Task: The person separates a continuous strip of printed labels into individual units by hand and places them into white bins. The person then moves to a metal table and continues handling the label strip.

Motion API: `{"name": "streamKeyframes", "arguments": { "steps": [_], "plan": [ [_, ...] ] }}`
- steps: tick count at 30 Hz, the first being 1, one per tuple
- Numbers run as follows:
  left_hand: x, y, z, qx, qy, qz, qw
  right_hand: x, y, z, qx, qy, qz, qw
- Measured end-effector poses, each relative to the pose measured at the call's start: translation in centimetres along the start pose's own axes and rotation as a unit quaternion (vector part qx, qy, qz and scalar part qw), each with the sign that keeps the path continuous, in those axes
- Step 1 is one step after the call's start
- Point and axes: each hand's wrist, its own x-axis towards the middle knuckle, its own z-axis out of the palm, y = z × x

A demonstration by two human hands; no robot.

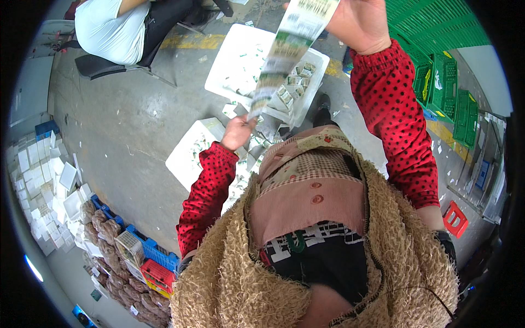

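Observation:
A long strip of printed labels or packets (286, 51) stretches slantwise between my two hands, blurred in parts. My left hand (239, 132) pinches its lower end. At the top of the view, my right hand (361, 24) is raised around the upper end, with the palm showing and most fingers hidden or cut off. Beneath the strip stands a white foam box (219, 78) holding small printed packets (301, 80). A second white foam box (184, 149) with similar pieces sits below my left hand. More loose printed pieces (242, 180) lie partly hidden by my left sleeve and apron.
A seated person (110, 30) is at the upper left on a black chair (106, 70). Green plastic crates (445, 86) are stacked at right, near a red plastic stool (455, 219). White foam boxes (37, 164), blue crates (158, 252) and filled brown bags (110, 233) line the left.

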Motion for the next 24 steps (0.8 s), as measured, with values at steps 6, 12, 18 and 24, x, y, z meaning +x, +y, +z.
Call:
{"name": "streamKeyframes", "arguments": {
  "steps": [6,12,18,24],
  "plan": [
    [1.8,-9.2,-3.7,0.041,0.221,0.068,0.972,0.3,-1.4,-0.4,-0.008,-0.025,-0.067,0.997],
    [-7.9,2.7,-5.3,-0.198,-0.097,0.026,0.975,0.3,0.7,-1.8,-0.044,-0.017,-0.01,0.999],
    [-12.6,12.3,-5.3,-0.21,-0.347,0.25,0.879,0.0,3.2,1.1,-0.015,-0.003,0.055,0.998],
    [-8.8,11.4,-4.3,-0.149,-0.192,0.189,0.951,-0.4,3.1,5.8,-0.123,-0.054,0.055,0.989]
  ]
}}
